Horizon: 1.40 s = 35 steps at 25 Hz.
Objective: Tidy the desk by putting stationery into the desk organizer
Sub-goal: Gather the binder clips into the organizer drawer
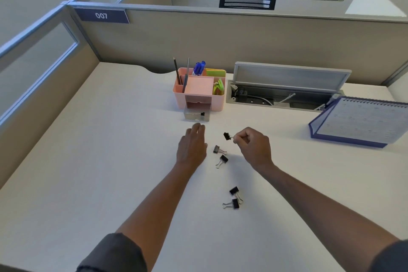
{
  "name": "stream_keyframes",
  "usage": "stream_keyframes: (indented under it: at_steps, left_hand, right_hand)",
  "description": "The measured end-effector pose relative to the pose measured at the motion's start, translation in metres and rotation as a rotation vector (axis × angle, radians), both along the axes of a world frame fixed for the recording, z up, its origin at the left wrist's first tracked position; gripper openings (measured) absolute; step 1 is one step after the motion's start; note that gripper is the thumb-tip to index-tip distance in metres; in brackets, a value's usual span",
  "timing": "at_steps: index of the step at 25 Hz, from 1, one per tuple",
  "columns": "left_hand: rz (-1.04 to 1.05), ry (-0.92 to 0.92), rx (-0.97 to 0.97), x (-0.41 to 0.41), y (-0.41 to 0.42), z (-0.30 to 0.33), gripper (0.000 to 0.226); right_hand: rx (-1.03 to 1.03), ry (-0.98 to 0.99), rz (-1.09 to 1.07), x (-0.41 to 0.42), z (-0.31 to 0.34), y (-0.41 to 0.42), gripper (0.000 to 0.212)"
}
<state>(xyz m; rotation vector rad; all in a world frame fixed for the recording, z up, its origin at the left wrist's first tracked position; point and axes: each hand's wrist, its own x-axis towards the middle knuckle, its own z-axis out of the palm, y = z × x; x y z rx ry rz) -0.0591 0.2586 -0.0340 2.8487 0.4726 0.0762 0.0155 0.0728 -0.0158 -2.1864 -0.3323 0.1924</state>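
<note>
Desk (92,161): pale top, cubicle partition (220,37) behind. At the back right, a cable well (282,97) with its lid propped open, cords visible inside. A blue-edged tray (344,137) sits at the right edge holding a spiral-bound pad (364,119).

Organizer (198,93): pink, set against the rear of the desk, well within arm's reach. Left slots hold a pencil (176,70) and a grey stick, upright. Rear slot holds blue pens (199,68); sticky notes (215,72) stand beside them. Right slot has something green, not identifiable. Pink block in the middle.

Drawer (196,115): clear, pulled out at the organizer's foot, likely left open to receive clips. One black clip (202,114) lies in it already.

Left hand (192,148): flat, palm down, fingers loosely together, holding nothing. It rests just short of the drawer, probably to steady it or push it in later.

Right hand (254,146): curled nearly closed, thumb and forefinger pinching the wire handle of a binder clip (227,136). Clip body points toward the drawer, lifted clear of the desk. The handle grip suits a drop-in release.

Loose clips: two between the hands (220,154), close together; two more nearer the person (234,197), touching. Four left to collect, by this count.
</note>
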Motion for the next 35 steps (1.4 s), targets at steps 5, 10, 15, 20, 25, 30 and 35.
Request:
stream_keyframes:
  at_steps: [5,10,15,20,25,30,35]
  left_hand:
    - [0.025,0.170,0.151,0.014,0.050,-0.015,0.096]
    - [-0.004,0.246,0.198,0.025,0.059,-0.020,0.106]
    - [-0.032,0.312,0.184,0.035,0.064,-0.021,0.110]
    - [-0.025,0.306,0.155,0.036,0.062,-0.022,0.107]
    - [-0.016,0.285,0.132,0.036,0.062,-0.023,0.101]
    - [-0.012,0.277,0.128,0.035,0.060,-0.023,0.096]
    - [-0.015,0.266,0.123,0.032,0.061,-0.024,0.101]
  right_hand:
    - [-0.090,-0.075,0.015,0.038,0.007,0.054,0.007]
    - [-0.190,-0.190,0.087,0.066,0.002,0.097,0.005]
    - [-0.343,-0.348,0.167,0.079,-0.014,0.129,0.005]
    - [-0.483,-0.455,0.248,0.086,-0.025,0.148,0.006]
    - [-0.533,-0.456,0.302,0.090,-0.027,0.156,0.006]
    - [-0.526,-0.423,0.314,0.093,-0.028,0.151,0.018]
    - [-0.436,-0.473,0.308,0.084,-0.025,0.122,0.020]
